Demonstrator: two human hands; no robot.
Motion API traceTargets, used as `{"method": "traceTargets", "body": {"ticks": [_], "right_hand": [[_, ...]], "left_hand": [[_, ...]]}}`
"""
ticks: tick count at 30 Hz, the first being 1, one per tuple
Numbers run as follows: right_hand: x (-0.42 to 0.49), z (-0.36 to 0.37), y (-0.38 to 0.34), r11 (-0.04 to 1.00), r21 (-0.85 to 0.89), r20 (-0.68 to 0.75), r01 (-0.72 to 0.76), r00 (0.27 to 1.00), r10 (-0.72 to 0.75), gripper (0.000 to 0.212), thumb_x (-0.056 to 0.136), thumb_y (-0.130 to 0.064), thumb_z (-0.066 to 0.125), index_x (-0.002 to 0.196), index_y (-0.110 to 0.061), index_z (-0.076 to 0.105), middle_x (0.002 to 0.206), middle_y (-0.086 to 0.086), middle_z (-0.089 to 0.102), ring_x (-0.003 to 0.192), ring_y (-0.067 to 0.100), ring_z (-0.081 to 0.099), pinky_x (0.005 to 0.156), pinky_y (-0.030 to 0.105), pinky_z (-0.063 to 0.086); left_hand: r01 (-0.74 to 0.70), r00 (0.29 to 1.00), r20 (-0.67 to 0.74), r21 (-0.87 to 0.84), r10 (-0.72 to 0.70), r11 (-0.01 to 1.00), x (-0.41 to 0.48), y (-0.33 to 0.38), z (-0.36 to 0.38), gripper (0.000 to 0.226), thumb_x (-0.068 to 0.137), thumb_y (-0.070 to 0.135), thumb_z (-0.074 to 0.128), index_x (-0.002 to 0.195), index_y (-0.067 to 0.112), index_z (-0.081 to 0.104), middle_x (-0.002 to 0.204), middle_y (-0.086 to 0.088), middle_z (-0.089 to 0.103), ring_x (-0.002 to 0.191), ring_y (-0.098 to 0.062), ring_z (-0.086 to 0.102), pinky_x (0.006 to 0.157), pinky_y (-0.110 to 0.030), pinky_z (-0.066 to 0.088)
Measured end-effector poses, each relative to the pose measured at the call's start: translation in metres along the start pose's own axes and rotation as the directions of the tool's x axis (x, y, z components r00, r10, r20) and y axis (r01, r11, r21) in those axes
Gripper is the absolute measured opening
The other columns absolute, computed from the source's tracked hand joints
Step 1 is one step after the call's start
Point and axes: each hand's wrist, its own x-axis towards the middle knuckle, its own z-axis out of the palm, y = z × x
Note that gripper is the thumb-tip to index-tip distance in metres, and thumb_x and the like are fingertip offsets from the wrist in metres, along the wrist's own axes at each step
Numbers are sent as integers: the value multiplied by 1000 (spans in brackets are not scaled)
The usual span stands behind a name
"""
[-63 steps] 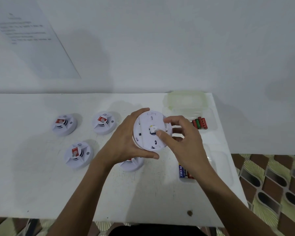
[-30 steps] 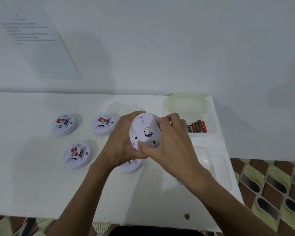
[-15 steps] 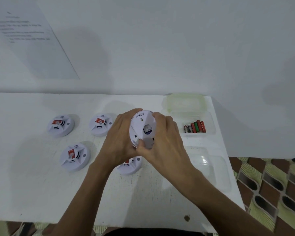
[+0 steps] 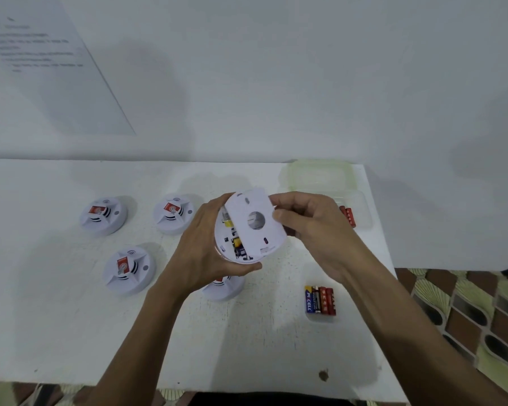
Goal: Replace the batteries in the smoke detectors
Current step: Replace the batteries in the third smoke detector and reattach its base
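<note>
Two hands, one smoke detector [image 4: 228,244], held up above the counter [image 4: 71,332] right in front of me. My left hand [image 4: 200,250] wraps the round white body from its left side, fingers curled behind it, thumb hooked under the bottom rim. My right hand [image 4: 314,230] pinches the right edge of the back plate [image 4: 255,221], thumb on the front, fingers curled behind.

The plate has a round hole in its middle. It sits tilted against the body, covering the right part and leaving a strip on the left bare. In that strip I can see yellow and dark blue parts, too small for me to name.

Down on the counter, well left of my left hand, three units sit face up with red stickers: the far-left detector [image 4: 103,216], the middle detector [image 4: 173,213] beside it, and the near detector [image 4: 128,269] closer to me. A fourth detector [image 4: 226,290] peeks out just below my left hand, mostly hidden.

Over on the right, just under my right wrist, a row of batteries [image 4: 320,300] lies side by side in a small clear tray [image 4: 320,317]. One is blue and yellow, one dark, the others red. Behind my right hand, red batteries [image 4: 348,216] lie in a clear tub [image 4: 364,212], partly hidden by my knuckles. A pale green lid [image 4: 317,174] lies just behind the tub, at the back edge by the wall.
</note>
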Motion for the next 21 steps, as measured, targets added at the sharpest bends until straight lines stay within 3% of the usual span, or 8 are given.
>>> {"method": "traceTargets", "body": {"ticks": [4, 7, 10, 13, 15, 18, 20, 21], "right_hand": [[5, -11, -2, 993, 122, -56, 11, 998, -5, 23, 92, 4, 56, 109, -2, 70, 103, 15, 74, 87, 20, 69, 74, 28, 55], [15, -21, 0, 990, 138, -144, 35, 990, -15, 20, 91, 4, 58, 104, -3, 70, 102, 17, 73, 84, 22, 69, 71, 28, 56], [29, -23, 12, 999, -21, -241, 47, 969, -51, 20, 91, 1, 59, 104, -6, 72, 99, 12, 73, 89, 25, 71, 72, 30, 59], [45, -17, 33, 950, -311, -266, 24, 957, -112, 19, 91, -6, 60, 104, -13, 72, 95, 2, 71, 85, 18, 68, 75, 29, 57], [53, -7, 47, 824, -564, -188, 60, 962, -199, 16, 93, -12, 58, 104, -13, 69, 94, -1, 67, 81, 12, 63, 73, 22, 50], [64, 8, 73, 503, -835, 49, 222, 941, -334, 19, 97, -18, 53, 104, -8, 67, 94, 5, 61, 80, 19, 56, 68, 29, 46], [72, 12, 93, 266, -920, 205, 289, 931, -303, 17, 94, -8, 52, 105, -7, 65, 96, 8, 59, 83, 23, 55, 62, 34, 47], [75, 13, 101, 198, -932, 249, 304, 933, -259, 17, 93, -5, 52, 104, -6, 64, 96, 8, 58, 84, 25, 55, 61, 36, 48]], "left_hand": [[70, 998, 12, -27, -70, 997, -2, -3, -7, 89, 54, 70, 71, 130, 45, 32, 125, 37, 42, 116, 10, 43, 100, -11, 33], [109, 994, 9, -7, -109, 994, -8, -12, -12, 90, 54, 76, 68, 130, 53, 27, 129, 30, 42, 120, 0, 44, 101, -19, 35], [114, 993, -17, 6, -114, 993, -13, -18, -18, 90, 55, 74, 70, 131, 54, 26, 129, 38, 38, 121, 6, 42, 102, -12, 33], [150, 988, -48, 21, -148, 989, -18, -22, -25, 92, 51, 73, 70, 129, 61, 22, 126, 49, 32, 117, 17, 37, 97, -3, 30], [161, 986, -58, 20, -159, 987, -20, -24, -28, 90, 52, 80, 65, 129, 62, 21, 126, 50, 31, 117, 20, 35, 96, 0, 28], [156, 986, -54, 18, -155, 988, -21, -28, -27, 90, 54, 82, 62, 131, 59, 22, 128, 46, 33, 118, 18, 36, 99, -1, 28], [156, 986, -54, 12, -155, 988, -21, -30, -25, 91, 54, 83, 62, 132, 52, 26, 130, 38, 35, 119, 16, 37, 100, -3, 28], [158, 986, -51, 8, -158, 987, -21, -31, -24, 93, 54, 82, 62, 133, 47, 28, 131, 35, 35, 120, 14, 37, 101, -5, 29]]}}
